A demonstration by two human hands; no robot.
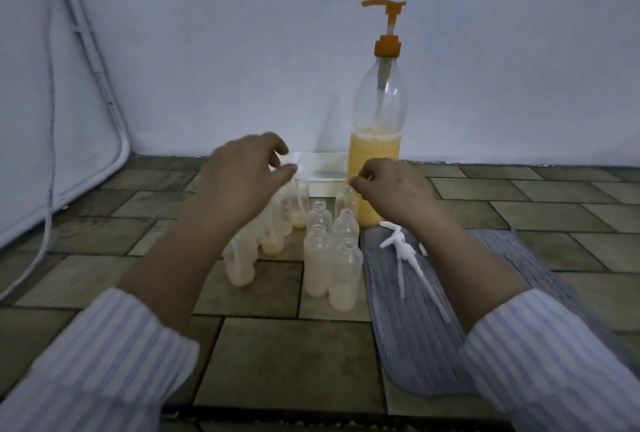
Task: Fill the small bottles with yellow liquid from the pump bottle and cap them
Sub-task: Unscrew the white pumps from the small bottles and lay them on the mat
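A tall clear pump bottle (375, 175), about a third full of yellow liquid, stands at the back under its orange pump head (386, 16). Several small clear bottles (317, 258) with a little pale yellow liquid cluster in front of it. The right ones have open necks, and the left row (239, 260) looks fitted with tubes. My left hand (242, 175) pinches a white spray cap (296, 162) above a rear small bottle (300, 204), with its tube reaching into that bottle. My right hand (393, 189) is curled shut beside the neck of another rear bottle (344, 201); whether they touch is unclear.
A grey ribbed mat (415, 327) lies at the right with loose white spray caps with long tubes (403, 255) on it. A white box (325, 173) sits behind the bottles against the wall. A white panel and cable (48, 161) lean at the left.
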